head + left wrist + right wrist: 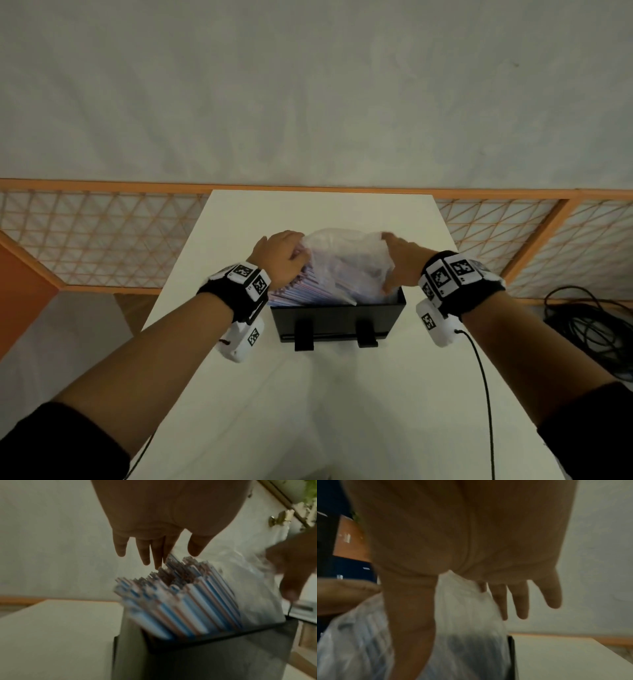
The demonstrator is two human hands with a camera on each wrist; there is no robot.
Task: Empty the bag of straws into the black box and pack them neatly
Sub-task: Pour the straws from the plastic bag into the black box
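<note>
Black box (337, 317) sits mid-worktop (308, 394), straws (301, 289) standing in it, tilted toward 10 o'clock, tops fanned above the rim (blue, white, pinkish stripes). Clear plastic bag (349, 253) drapes over the straws at 1 o'clock, partly inside the box. Left hand (279, 257) at 10 o'clock of the box, fingers (145, 553) straight and loosely spread, tips at the straw tops, gripping nothing. Right hand (402, 257) at 2 o'clock, thumb and forefinger pinching the bag, other fingers (520, 601) extended. Coiled black cables (589, 329) lie off the worktop at 3 o'clock.
</note>
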